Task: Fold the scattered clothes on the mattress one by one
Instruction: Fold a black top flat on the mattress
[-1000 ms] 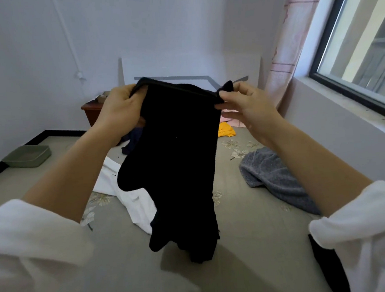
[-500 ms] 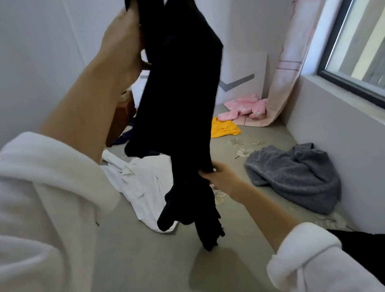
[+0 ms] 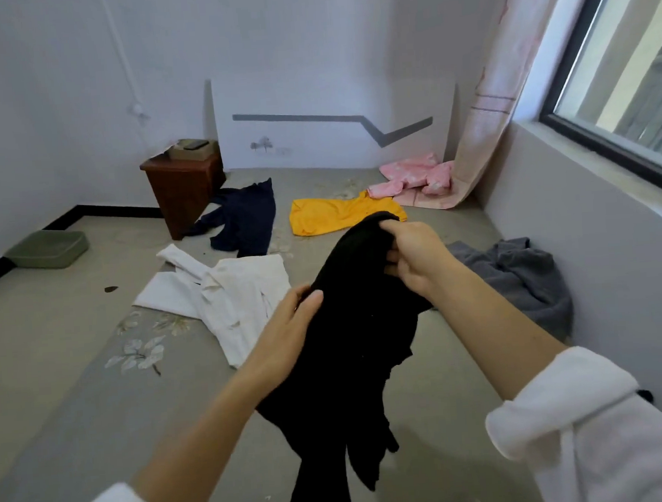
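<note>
A black garment (image 3: 350,328) hangs bunched in front of me above the grey floral mattress (image 3: 96,385). My right hand (image 3: 412,257) grips its upper end with curled fingers. My left hand (image 3: 288,332) holds its left edge lower down, thumb on top of the cloth. The garment's lower part dangles toward the bottom of the view. Scattered on the mattress lie a white shirt (image 3: 226,293), a navy garment (image 3: 245,221), a yellow garment (image 3: 338,213), a pink garment (image 3: 414,178) and a grey towel-like piece (image 3: 519,277).
A brown bedside stand (image 3: 184,186) sits at the far left of the mattress, with a green tray (image 3: 47,249) on the floor beside it. A white headboard (image 3: 332,125) leans on the back wall. A curtain (image 3: 491,94) and window (image 3: 622,65) are at right.
The black garment came down from high overhead to chest level. My left hand dropped from its top to its left edge, and my right hand rose to grip its upper end.
</note>
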